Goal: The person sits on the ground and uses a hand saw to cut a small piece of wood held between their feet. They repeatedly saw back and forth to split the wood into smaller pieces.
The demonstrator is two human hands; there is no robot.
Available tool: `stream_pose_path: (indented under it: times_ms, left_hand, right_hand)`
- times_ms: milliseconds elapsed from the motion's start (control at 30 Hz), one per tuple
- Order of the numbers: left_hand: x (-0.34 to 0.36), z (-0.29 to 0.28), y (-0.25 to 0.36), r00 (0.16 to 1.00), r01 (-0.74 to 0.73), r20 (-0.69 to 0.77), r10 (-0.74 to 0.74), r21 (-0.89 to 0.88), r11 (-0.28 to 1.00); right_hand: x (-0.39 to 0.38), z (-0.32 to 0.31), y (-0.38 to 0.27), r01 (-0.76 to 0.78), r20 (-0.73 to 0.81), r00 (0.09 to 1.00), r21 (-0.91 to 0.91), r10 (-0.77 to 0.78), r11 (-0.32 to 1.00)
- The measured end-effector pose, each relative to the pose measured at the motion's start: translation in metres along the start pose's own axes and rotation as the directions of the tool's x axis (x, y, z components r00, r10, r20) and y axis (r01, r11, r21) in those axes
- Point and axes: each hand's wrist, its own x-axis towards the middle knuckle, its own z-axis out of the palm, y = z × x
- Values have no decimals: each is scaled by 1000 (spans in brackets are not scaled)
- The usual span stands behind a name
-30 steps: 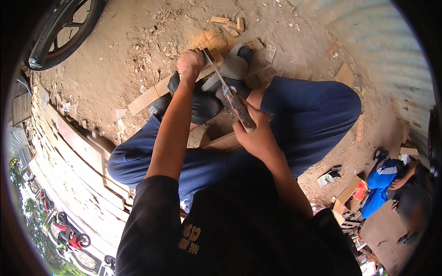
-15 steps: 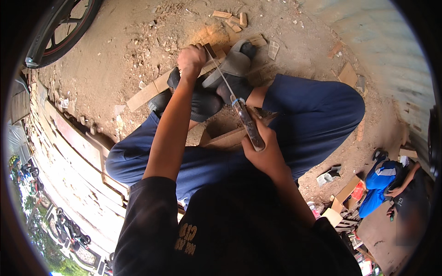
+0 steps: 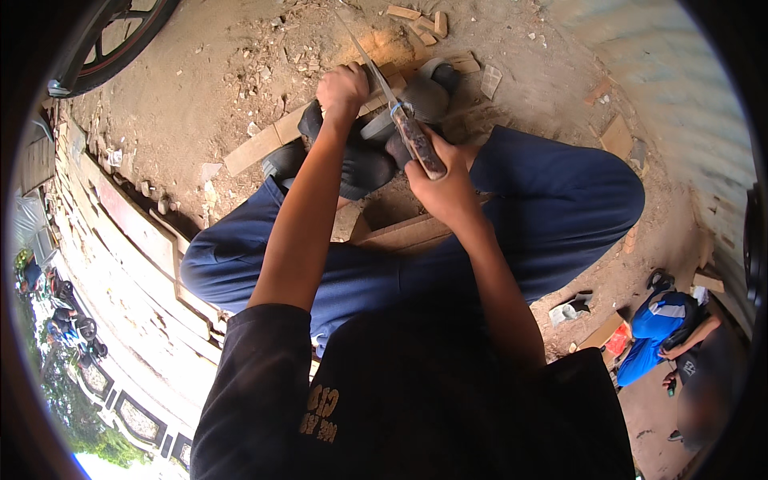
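My right hand (image 3: 450, 182) is wrapped round the worn handle of a hand saw (image 3: 417, 142). Its thin blade points away from me, passing just right of my left hand (image 3: 342, 88). That left hand is closed on a dark wood block (image 3: 370, 78), mostly hidden by the fingers, above a long wooden plank (image 3: 254, 154). The plank lies slantwise on the ground by my dark-covered feet (image 3: 364, 170) and grey sandals (image 3: 424, 98). Beyond the hands is a heap of sawdust (image 3: 382, 42).
Several small wood offcuts (image 3: 424, 29) lie past the sawdust. A wheel (image 3: 120, 40) stands at the far left, and a corrugated metal wall (image 3: 640, 64) rises on the right. Another person (image 3: 680, 336) sits at the lower right. Wooden boards (image 3: 128, 232) line the left.
My right hand has pushed the saw forward, away from me, so the blade now reaches well past my left hand. The left hand stays at the block. The view has shifted slightly.
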Motion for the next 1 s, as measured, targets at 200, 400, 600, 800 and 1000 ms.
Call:
stream_pose_path:
  times_ms: [200,400,600,800,1000]
  left_hand:
    - [7,-2,-12,999,-33,-20,33,2,999]
    - [10,9,-7,998,25,-53,-27,-33,999]
    - [-1,-1,-8,998,13,-63,-16,-53,999]
    - [6,3,-4,997,-22,-73,20,-31,999]
    - [3,0,-10,996,-21,-89,17,-40,999]
  right_hand:
    - [-40,-6,12,249,-67,966,-8,-249,968]
    - [23,10,2,62,18,998,-28,-62,998]
    - [-27,-6,21,252,-39,966,-67,-255,965]
    - [9,-4,7,14,6,1000,-15,-14,1000]
    - [-20,-3,20,173,-47,984,-35,-174,984]
